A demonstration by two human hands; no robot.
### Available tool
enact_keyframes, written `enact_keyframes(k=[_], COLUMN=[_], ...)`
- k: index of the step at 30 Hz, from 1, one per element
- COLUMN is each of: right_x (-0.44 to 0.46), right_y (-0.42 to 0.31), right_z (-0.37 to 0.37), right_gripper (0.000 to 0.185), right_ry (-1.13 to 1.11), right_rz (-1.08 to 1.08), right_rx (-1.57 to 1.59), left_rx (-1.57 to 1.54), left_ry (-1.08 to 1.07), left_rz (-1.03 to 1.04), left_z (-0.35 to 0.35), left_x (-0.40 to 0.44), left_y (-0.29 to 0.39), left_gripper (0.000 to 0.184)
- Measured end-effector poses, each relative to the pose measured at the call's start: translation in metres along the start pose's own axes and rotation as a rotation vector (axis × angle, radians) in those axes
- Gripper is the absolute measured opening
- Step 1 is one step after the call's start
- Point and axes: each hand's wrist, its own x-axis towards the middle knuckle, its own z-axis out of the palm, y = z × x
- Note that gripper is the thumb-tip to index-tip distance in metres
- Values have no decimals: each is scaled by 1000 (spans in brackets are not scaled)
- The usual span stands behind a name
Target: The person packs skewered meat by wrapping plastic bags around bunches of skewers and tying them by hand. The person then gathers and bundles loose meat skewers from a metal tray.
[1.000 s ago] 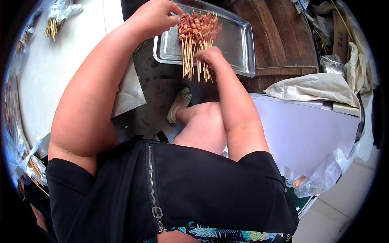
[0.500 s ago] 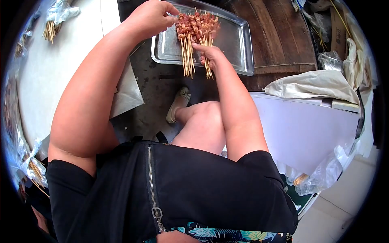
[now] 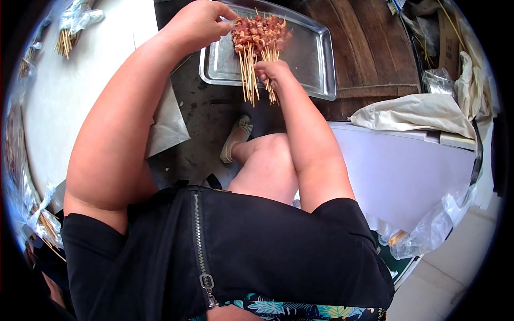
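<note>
Several meat skewers (image 3: 259,33) lie side by side over a shallow metal tray (image 3: 316,75), meat at the far end and bare sticks toward me, past the tray's near rim. My right hand (image 3: 273,70) is closed around the sticks of the right-hand bunch. Another group of sticks (image 3: 248,75) sticks out just left of that hand, outside its grip. At the left side of the meat is my left hand (image 3: 206,22), thumb and forefinger apart, fingertips against or very near the outermost pieces. Its other fingers are mostly hidden.
A pale table (image 3: 101,80) stands at the left, with plastic-wrapped skewer bundles (image 3: 67,40) on it. Brown wooden boards (image 3: 369,48) lie right of the tray. Nearer on the right are a cream cloth (image 3: 412,115) and a white surface (image 3: 401,166).
My right hand has shifted slightly left with the bunch it holds, drawing those skewers nearer the left group. My left hand stays almost where it was.
</note>
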Motion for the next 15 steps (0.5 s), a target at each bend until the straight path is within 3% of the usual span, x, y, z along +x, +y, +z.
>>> enact_keyframes(k=[8, 15], right_x=[5, -5], right_y=[3, 0], right_z=[-8, -10], right_gripper=[9, 20], right_ry=[-65, -83], right_rz=[31, -26], right_rx=[-13, 85], left_rx=[19, -1], left_ry=[-17, -24], left_rz=[-9, 3], left_z=[0, 1], left_x=[1, 3], left_y=[-3, -7], left_gripper=[32, 32])
